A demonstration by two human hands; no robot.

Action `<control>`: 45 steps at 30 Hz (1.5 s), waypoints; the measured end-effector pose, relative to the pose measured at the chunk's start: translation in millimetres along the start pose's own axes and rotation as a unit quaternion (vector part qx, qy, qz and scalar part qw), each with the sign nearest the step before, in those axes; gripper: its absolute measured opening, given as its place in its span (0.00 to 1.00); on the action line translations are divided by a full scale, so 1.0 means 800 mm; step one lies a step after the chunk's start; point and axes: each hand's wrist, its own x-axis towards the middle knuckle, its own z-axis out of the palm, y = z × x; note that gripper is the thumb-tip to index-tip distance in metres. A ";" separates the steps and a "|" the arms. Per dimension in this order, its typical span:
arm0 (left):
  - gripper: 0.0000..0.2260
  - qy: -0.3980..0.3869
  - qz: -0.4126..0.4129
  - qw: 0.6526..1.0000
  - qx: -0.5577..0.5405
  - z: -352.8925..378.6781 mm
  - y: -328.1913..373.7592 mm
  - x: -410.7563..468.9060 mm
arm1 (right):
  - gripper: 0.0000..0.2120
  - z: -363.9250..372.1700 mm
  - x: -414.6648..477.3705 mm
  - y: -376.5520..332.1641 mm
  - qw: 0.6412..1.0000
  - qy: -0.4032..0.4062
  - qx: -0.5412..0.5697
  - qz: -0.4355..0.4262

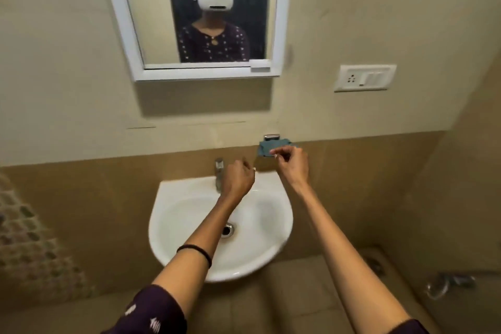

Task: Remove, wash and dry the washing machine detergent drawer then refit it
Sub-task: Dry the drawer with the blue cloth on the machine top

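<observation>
A home bathroom: a white wall-hung washbasin (260,241) with a steel tap (219,174), a white-framed mirror (195,16) above it, tiled walls (352,165), and a switch plate (364,78).

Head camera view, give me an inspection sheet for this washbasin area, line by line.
Surface: white washbasin, bowl bare, drain open; tap at the back.
Job's things: detergent drawer, nothing seen.
Clutter: blue-green holder on the wall right of the tap; contents unclear.
Grippers: left hand loosely curled over the basin's back, holding nothing visible; right hand at the holder, fingertips pinched, whether on something is unclear.
Cables: nothing seen.
Surroundings: mirror above, socket and switch plate on the right wall, tiled wall, a second tap low right.
</observation>
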 end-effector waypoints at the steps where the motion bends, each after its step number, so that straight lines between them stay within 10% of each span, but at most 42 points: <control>1: 0.09 -0.006 0.034 0.999 0.041 0.014 0.011 0.022 | 0.12 -0.003 0.015 0.015 1.000 0.003 -0.007 0.010; 19: 0.10 -0.179 0.297 0.868 0.355 0.179 0.008 0.322 | 0.11 0.097 0.239 0.196 0.975 -0.103 -0.176 0.083; 29: 0.08 -0.181 0.248 0.950 0.066 0.156 0.003 0.352 | 0.11 0.096 0.260 0.190 0.992 -0.093 -0.081 0.034; 37: 0.06 -0.132 0.204 0.958 -0.153 0.118 0.016 0.348 | 0.12 0.090 0.283 0.144 0.994 -0.034 -0.105 -0.019; 45: 0.05 -0.153 0.162 0.958 -0.179 0.001 -0.005 0.295 | 0.06 0.083 0.259 0.051 0.984 -0.118 0.136 -0.012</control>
